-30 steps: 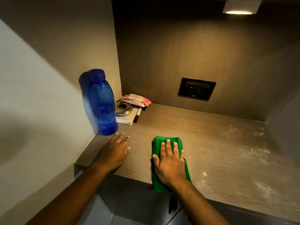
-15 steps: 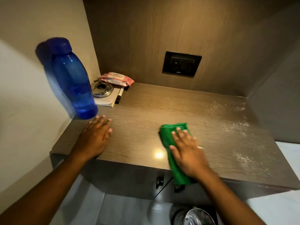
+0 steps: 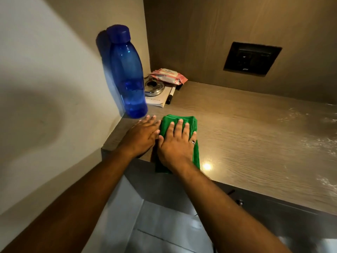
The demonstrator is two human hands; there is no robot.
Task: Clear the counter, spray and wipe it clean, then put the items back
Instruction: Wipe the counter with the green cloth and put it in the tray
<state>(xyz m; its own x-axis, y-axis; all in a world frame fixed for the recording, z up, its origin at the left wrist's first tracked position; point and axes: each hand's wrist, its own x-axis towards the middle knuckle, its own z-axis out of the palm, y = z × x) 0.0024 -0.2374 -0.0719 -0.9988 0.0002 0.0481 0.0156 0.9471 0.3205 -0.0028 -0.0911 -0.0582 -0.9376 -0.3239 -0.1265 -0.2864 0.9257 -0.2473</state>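
A folded green cloth (image 3: 168, 123) lies on the wooden counter (image 3: 246, 128) near its front left corner, one end hanging over the front edge. My right hand (image 3: 176, 145) presses flat on the cloth, fingers spread. My left hand (image 3: 141, 136) rests flat on the counter just left of the cloth, its fingers touching the cloth's edge. A blue water bottle (image 3: 127, 73) stands upright against the left wall, just beyond my left hand. Wet spray droplets (image 3: 313, 125) glisten on the right part of the counter.
In the back left corner lie a pink wipes pack (image 3: 168, 75), a round metal lid (image 3: 154, 87) on a booklet (image 3: 156, 101), and a black marker (image 3: 170, 94). A black socket plate (image 3: 252, 58) sits on the back wall. Drawer fronts (image 3: 273, 207) hang below.
My right hand has slid the green cloth leftward across the counter until it meets my left hand. My left hand has stayed by the bottle.
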